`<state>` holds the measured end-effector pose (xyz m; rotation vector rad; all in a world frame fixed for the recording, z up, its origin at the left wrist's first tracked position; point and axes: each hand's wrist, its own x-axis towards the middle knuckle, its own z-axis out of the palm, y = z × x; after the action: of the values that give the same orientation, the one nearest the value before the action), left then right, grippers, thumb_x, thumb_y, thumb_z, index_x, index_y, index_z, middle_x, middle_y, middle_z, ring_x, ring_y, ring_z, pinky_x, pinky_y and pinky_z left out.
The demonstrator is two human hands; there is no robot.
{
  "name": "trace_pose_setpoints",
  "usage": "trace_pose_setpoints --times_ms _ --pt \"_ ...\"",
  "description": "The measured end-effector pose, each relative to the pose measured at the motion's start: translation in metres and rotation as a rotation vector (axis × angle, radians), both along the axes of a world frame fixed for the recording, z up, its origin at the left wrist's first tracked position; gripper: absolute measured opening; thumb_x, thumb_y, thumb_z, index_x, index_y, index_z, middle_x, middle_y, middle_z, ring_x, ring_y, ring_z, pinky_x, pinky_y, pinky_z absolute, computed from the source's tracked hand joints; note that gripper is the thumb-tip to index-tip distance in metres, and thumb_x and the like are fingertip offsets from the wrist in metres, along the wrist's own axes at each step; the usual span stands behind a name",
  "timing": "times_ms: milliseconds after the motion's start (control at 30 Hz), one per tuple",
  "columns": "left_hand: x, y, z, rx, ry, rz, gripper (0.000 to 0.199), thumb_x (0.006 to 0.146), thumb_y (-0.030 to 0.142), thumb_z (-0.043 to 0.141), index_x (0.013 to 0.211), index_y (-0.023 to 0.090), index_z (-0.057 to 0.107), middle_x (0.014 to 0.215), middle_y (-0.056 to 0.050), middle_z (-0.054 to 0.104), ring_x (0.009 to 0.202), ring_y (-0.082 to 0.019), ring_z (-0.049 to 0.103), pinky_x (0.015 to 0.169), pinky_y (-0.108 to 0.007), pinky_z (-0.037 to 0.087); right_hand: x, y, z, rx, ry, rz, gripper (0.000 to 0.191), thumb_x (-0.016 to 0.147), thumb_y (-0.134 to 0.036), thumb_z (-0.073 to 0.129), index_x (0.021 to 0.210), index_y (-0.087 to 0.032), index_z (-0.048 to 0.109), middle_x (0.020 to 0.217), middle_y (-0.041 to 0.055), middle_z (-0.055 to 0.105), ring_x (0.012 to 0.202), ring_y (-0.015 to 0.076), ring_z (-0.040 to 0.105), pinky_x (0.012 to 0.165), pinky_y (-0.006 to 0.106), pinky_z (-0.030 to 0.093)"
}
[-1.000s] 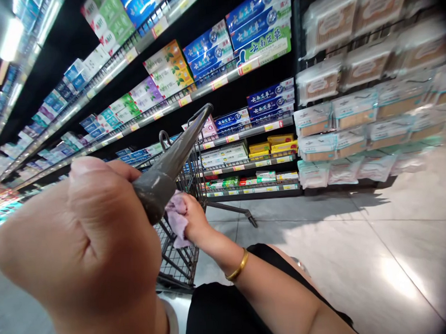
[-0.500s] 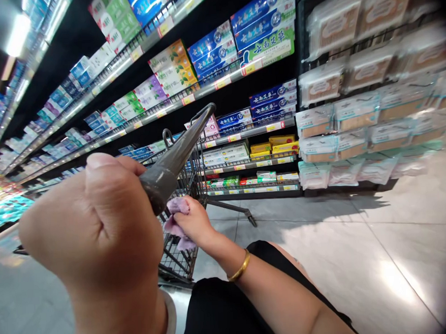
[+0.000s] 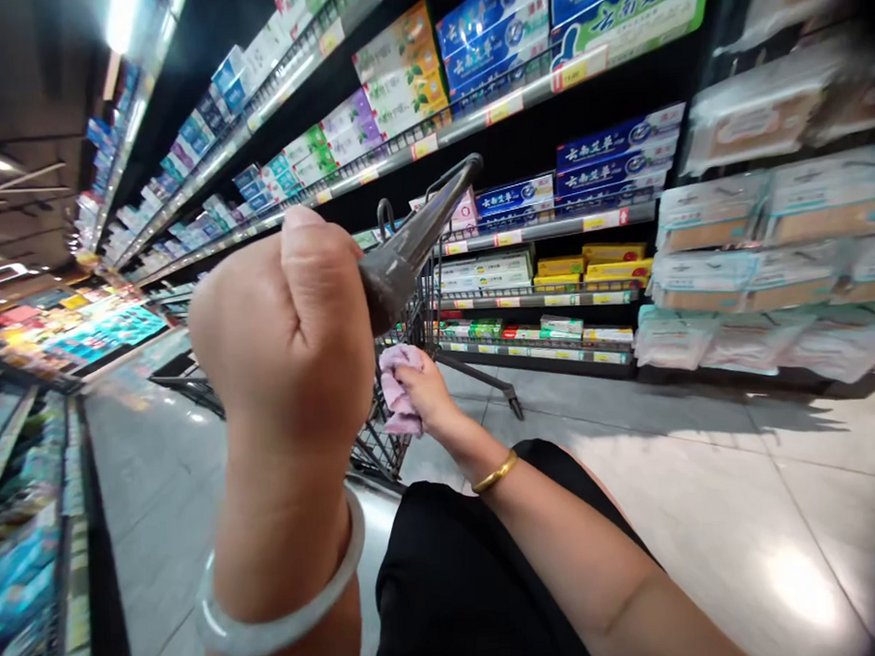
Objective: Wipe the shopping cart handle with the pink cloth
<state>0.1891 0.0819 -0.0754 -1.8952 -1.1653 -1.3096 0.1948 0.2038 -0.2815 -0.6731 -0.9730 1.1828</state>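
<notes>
Cart handle (image 3: pixel 423 234) is what's getting cleaned here, looks like. Left hand (image 3: pixel 288 320) is fisted tight round the near end of the grey bar, holding the shopping cart (image 3: pixel 384 437) steady in the toothpaste aisle. Right hand (image 3: pixel 426 391) is lower down, closed around a pink cloth (image 3: pixel 397 393) pressed up against the wire basket just under the handle. I'd guess it's mid-wipe on the frame; the next bit needs the cloth worked along the mesh with the left hand bracing.
</notes>
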Motion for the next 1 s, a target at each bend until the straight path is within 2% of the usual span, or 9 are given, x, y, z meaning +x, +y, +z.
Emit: trace_pose_setpoints --times_ms 100,200,300,433,533,633,700,833,1000 --pt "-0.015 -0.002 0.007 -0.114 0.009 -0.147 0.051 0.110 0.045 0.031 0.082 0.028 0.070 0.064 0.001 0.057 0.070 -0.021 0.062 0.067 -0.040 0.037 0.007 -0.011 0.020 0.067 0.070 -0.008 0.032 0.073 -0.029 0.059 0.104 -0.023 0.067 0.097 0.0002 0.073 0.090 0.0187 0.068 0.091 0.032 0.056" --pt "-0.024 -0.004 0.011 -0.214 0.044 -0.152 0.053 0.108 0.059 0.032 0.086 0.035 0.074 0.067 -0.001 0.063 0.072 -0.026 0.064 0.068 -0.044 0.041 0.012 -0.021 0.031 0.202 0.059 -0.089 0.027 0.073 -0.028 0.061 0.099 -0.023 0.066 0.095 0.0000 0.070 0.090 0.0190 0.065 0.093 0.032 0.055" --pt "-0.025 -0.005 0.011 -0.208 0.060 -0.105 0.054 0.109 0.056 0.028 0.088 0.035 0.074 0.073 -0.003 0.068 0.079 -0.028 0.066 0.073 -0.045 0.044 0.003 -0.019 0.010 0.229 -0.103 -0.157 0.029 0.073 -0.026 0.063 0.102 -0.023 0.069 0.106 0.0024 0.069 0.101 0.0209 0.065 0.101 0.035 0.053" --pt "-0.027 -0.005 0.011 -0.175 0.105 -0.135 0.052 0.111 0.045 0.028 0.088 0.032 0.072 0.072 -0.003 0.065 0.076 -0.025 0.064 0.072 -0.042 0.043 -0.013 -0.016 -0.016 0.053 -0.297 -0.131 0.027 0.072 -0.023 0.062 0.098 -0.022 0.070 0.100 0.0029 0.067 0.098 0.0228 0.064 0.101 0.042 0.052" --pt "-0.037 -0.003 0.012 -0.187 0.127 -0.244 0.050 0.113 0.047 0.033 0.087 0.025 0.069 0.073 0.000 0.063 0.069 -0.018 0.059 0.067 -0.037 0.040 -0.013 -0.033 0.004 0.108 -0.253 -0.131 0.029 0.074 -0.022 0.062 0.102 -0.024 0.069 0.102 0.0022 0.067 0.097 0.0218 0.065 0.098 0.040 0.054" --pt "-0.047 -0.002 0.013 -0.179 0.155 -0.292 0.054 0.112 0.052 0.035 0.078 0.023 0.064 0.071 0.001 0.060 0.067 -0.015 0.054 0.064 -0.035 0.037 -0.008 -0.054 0.031 0.386 -0.213 -0.140 0.032 0.076 -0.019 0.063 0.107 -0.027 0.069 0.108 0.0023 0.068 0.107 0.0227 0.064 0.103 0.039 0.052" --pt "-0.051 0.000 0.011 -0.135 0.176 -0.284 0.058 0.113 0.053 0.033 0.071 0.022 0.060 0.068 0.000 0.056 0.069 -0.016 0.053 0.066 -0.035 0.037 -0.006 -0.061 0.034 0.482 -0.254 -0.112 0.032 0.076 -0.017 0.062 0.105 -0.027 0.069 0.108 0.0029 0.068 0.110 0.0234 0.063 0.105 0.040 0.051" --pt "-0.069 0.007 0.005 -0.128 0.206 -0.237 0.064 0.108 0.067 0.029 0.083 0.022 0.066 0.078 -0.004 0.065 0.079 -0.021 0.058 0.074 -0.038 0.040 -0.006 -0.064 0.018 0.299 -0.403 0.029 0.025 0.074 -0.017 0.064 0.097 -0.024 0.070 0.103 0.0037 0.066 0.105 0.0240 0.063 0.102 0.041 0.051" --pt "-0.133 0.033 -0.016 -0.286 0.070 -0.075 0.079 0.093 0.090 0.024 0.100 0.026 0.070 0.099 -0.009 0.073 0.093 -0.029 0.063 0.085 -0.043 0.047 -0.011 -0.081 0.023 0.321 -0.231 0.006 0.024 0.074 -0.019 0.063 0.096 -0.025 0.070 0.100 0.0008 0.064 0.097 0.0204 0.063 0.090 0.034 0.052"
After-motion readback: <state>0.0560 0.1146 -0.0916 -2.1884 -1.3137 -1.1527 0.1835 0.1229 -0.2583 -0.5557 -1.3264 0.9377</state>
